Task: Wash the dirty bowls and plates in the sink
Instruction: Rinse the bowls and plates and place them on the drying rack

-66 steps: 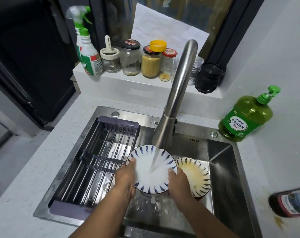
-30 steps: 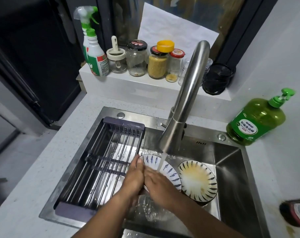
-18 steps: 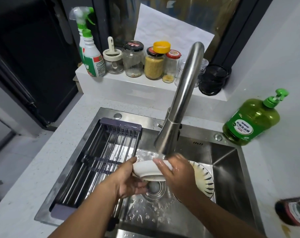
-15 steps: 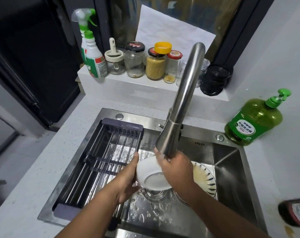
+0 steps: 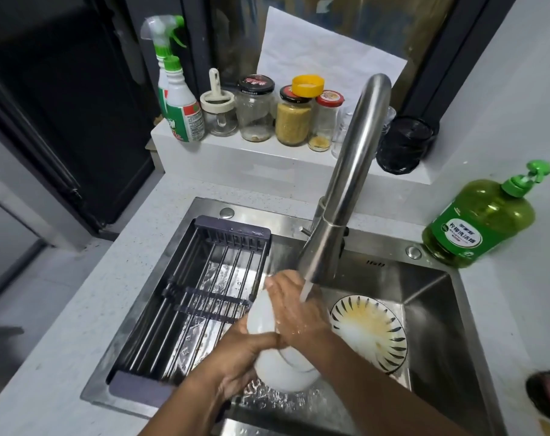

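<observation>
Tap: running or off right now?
Running. A stream of water falls from the tap spout onto the right hand, which rubs the white bowl gripped by the left hand.

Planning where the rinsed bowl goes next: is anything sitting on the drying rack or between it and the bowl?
Nothing visible does. The bowl, held by the left hand and right hand, sits just beside the rack, whose bars show only water.
</observation>
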